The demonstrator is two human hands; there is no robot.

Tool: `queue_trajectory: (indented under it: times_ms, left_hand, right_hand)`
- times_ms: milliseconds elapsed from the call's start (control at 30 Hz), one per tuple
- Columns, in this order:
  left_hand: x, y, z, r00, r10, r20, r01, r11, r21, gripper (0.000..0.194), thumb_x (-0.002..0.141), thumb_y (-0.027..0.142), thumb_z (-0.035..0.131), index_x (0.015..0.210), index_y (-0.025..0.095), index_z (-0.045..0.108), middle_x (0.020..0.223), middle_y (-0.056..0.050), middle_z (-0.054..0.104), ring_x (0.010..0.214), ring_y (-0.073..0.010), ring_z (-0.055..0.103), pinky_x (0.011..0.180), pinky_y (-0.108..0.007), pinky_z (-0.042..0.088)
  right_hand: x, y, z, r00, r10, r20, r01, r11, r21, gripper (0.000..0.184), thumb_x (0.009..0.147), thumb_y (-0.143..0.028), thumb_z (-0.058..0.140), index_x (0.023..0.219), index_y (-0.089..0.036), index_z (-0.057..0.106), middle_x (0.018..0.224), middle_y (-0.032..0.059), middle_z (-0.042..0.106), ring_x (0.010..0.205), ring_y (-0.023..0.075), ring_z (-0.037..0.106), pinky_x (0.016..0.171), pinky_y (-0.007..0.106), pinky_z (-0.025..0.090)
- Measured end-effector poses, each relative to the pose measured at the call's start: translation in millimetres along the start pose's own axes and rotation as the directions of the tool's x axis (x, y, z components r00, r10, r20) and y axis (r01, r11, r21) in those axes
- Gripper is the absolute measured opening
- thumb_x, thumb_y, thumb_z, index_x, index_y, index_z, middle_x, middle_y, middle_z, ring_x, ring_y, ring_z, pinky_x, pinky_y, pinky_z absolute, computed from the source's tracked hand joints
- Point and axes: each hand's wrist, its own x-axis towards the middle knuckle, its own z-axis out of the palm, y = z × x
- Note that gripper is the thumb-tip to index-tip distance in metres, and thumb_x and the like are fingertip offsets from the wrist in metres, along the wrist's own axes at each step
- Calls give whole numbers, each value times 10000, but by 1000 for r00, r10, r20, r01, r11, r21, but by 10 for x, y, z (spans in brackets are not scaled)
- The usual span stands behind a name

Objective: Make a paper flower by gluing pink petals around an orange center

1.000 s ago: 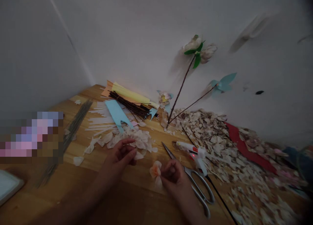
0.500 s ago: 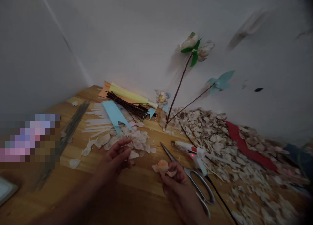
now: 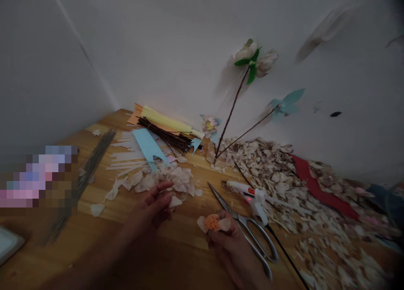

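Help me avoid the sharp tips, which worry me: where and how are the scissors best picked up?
I'd take the scissors by the farther finger loop, probably from above and the right. The blades point away and left, with the loops toward the camera; the right hand, holding the orange flower, partly covers the nearer loop.

The right hand (image 3: 232,241) pinches an orange-centred flower (image 3: 211,222) beside scissors (image 3: 234,214), the left hand (image 3: 154,208) near pale petals (image 3: 186,179).
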Motion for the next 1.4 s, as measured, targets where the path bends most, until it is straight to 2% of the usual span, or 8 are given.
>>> queue_trajectory:
  times_ms: [100, 200, 433, 600, 833, 1000, 1100, 1400]
  left_hand:
    - [-17, -30, 5, 994, -103, 27, 105, 989, -100, 377, 603, 196, 809, 946, 212, 654, 656, 51, 617, 555, -64, 581, 484, -151, 469]
    - [-39, -53, 37, 993, -116, 33, 119, 983, -139, 351, 623, 179, 794, 944, 200, 652, 683, 36, 636, 594, -72, 600, 499, -154, 471]
    - [-40, -81, 42, 988, -146, 55, 151, 983, -106, 337, 628, 195, 793, 930, 186, 642, 628, 39, 643, 539, -63, 577, 481, -158, 451]
    - [-71, -53, 82, 986, -157, 52, 160, 985, -68, 358, 593, 205, 816, 913, 188, 656, 641, 43, 639, 548, -63, 581, 469, -155, 449]
    - [-115, -32, 129, 988, -139, 60, 143, 988, -56, 362, 567, 223, 830, 892, 201, 670, 645, 45, 649, 552, -79, 594, 453, -162, 473]
    - [-113, -68, 129, 993, -121, -10, 122, 992, 41, 377, 581, 236, 821, 909, 195, 640, 625, 33, 655, 575, -106, 610, 452, -184, 503]
    - [-115, -84, 139, 992, -118, -43, 121, 989, 87, 395, 574, 253, 821, 911, 196, 624, 619, 31, 663, 589, -117, 619, 453, -191, 513]
    - [-87, -132, 108, 988, -127, -93, 138, 983, 121, 342, 598, 242, 795, 882, 185, 614, 607, 26, 666, 553, -120, 634, 477, -197, 504]
  right_hand:
    - [14, 33, -20, 997, -29, 66, 32, 999, -36, 311, 524, -225, 841, 662, -209, 564, 603, -45, 656, 504, 102, 597, 415, 157, 406]
    - [19, 56, -44, 993, -9, 120, 16, 998, -59, 293, 557, -264, 832, 700, -204, 584, 596, -24, 665, 509, 113, 607, 395, 155, 412]
    - [-10, 57, -73, 1000, 25, 16, -24, 1000, -18, 268, 627, -324, 803, 747, -213, 591, 565, -54, 624, 502, 87, 597, 431, 142, 405]
    - [3, 85, -69, 997, 51, -54, -46, 995, 85, 342, 548, -363, 840, 714, -209, 585, 604, -58, 613, 470, 54, 527, 420, 135, 392]
    - [-6, 43, 25, 995, 92, -34, -90, 993, 78, 409, 492, -412, 840, 559, -189, 504, 378, -96, 435, 330, 22, 289, 306, 123, 234]
    - [17, 20, -15, 979, 135, -154, -106, 978, 180, 362, 443, -281, 886, 631, -181, 593, 491, -62, 580, 407, 32, 473, 369, 103, 337]
    - [31, 23, -27, 977, 136, -165, -96, 969, 228, 341, 447, -255, 889, 665, -192, 634, 556, -37, 645, 466, 57, 561, 410, 113, 403]
    - [19, 54, -28, 987, 70, -143, -44, 984, 175, 292, 517, -268, 863, 719, -215, 659, 598, -34, 663, 498, 82, 592, 441, 151, 456]
